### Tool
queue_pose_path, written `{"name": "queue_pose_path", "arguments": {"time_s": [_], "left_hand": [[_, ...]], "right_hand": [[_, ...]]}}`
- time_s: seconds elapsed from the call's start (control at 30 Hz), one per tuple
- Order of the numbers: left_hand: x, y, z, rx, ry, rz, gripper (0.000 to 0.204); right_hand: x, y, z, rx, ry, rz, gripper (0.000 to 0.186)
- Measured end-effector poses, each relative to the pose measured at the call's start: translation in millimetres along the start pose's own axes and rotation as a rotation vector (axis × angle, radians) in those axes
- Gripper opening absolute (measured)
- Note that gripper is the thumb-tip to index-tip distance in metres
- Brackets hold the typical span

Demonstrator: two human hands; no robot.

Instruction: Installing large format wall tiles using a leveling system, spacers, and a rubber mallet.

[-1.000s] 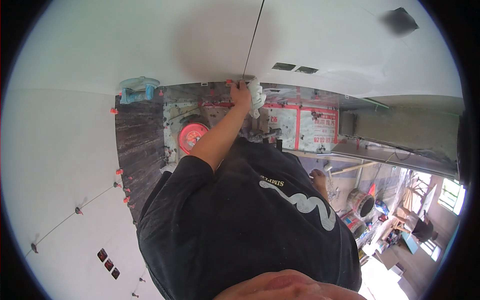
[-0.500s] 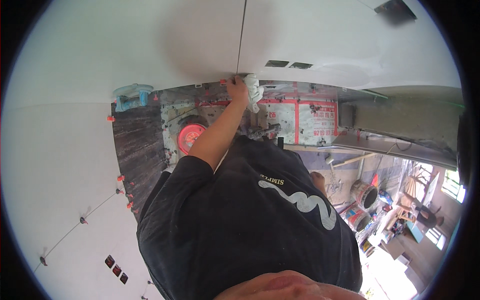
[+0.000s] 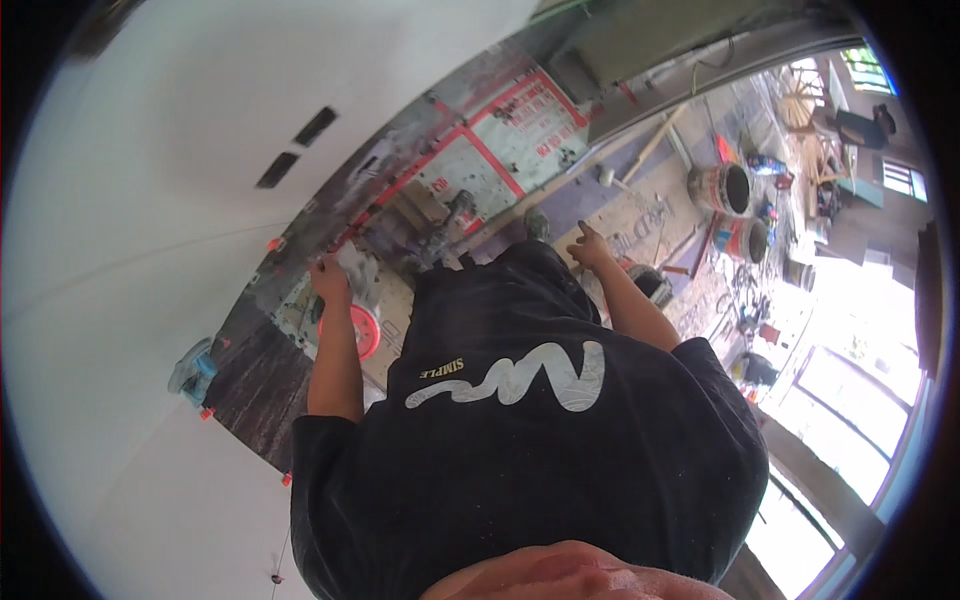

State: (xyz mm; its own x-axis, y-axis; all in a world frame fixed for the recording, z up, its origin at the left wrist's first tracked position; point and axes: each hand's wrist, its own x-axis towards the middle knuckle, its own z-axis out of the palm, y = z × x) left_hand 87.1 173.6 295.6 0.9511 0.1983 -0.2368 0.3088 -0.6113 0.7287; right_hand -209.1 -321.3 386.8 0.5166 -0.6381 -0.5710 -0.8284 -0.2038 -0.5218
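Note:
My left hand (image 3: 329,275), with fingers closed, is low beside the wall and seems to hold the pale crumpled cloth (image 3: 359,280), though its grip is partly unclear. Beside that forearm is a red round lid (image 3: 365,333). My right hand (image 3: 592,248) is out to the right with its fingers apart and nothing visible in it, above the cluttered boards. The white tiled wall (image 3: 150,230) has two dark rectangular openings and red clips (image 3: 207,413) along its lower edge. A blue suction lifter (image 3: 192,372) rests at the left near a dark slab (image 3: 260,385).
To the right are buckets (image 3: 720,190), tools and a long batten (image 3: 650,150) on the floor. A person (image 3: 865,128) in dark clothing is in the far room. A grey ledge (image 3: 640,40) runs along the top, and bright openings (image 3: 850,420) are at the lower right.
The view has turned, tilting the wall to the upper left. My left hand has come down from the wall seam. My right hand has risen into clearer view with fingers extended.

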Motion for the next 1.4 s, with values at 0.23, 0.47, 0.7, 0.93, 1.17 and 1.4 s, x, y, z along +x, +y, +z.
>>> {"name": "queue_pose_path", "arguments": {"time_s": [0.23,0.47,0.7,0.93,1.17,1.4], "left_hand": [[-229.3,-113.4,-19.4,0.629,-0.728,0.019,0.025],[-456.5,-127.5,23.2,0.908,-0.905,-0.560,0.021],[-397.2,-178.8,2.4,1.156,-1.070,-0.595,0.021],[-32.2,-406.2,446.0,1.454,-1.131,-0.603,0.021],[-77.5,-311.5,466.7,1.232,-1.114,-0.174,0.021],[-265.3,-198.8,166.7,1.222,-1.106,0.194,0.021]], "right_hand": [[98.0,107.4,-64.9,-0.323,-0.051,0.029,0.062],[299.6,328.5,-67.7,-0.420,-0.481,0.253,0.055],[537.7,583.6,-94.7,-0.989,-0.132,0.220,0.069],[643.1,544.3,57.3,-0.938,-0.078,0.346,0.046],[585.5,472.8,28.7,-0.485,0.073,0.112,0.032],[315.5,244.0,21.3,-0.448,-0.260,0.053,0.040]]}}
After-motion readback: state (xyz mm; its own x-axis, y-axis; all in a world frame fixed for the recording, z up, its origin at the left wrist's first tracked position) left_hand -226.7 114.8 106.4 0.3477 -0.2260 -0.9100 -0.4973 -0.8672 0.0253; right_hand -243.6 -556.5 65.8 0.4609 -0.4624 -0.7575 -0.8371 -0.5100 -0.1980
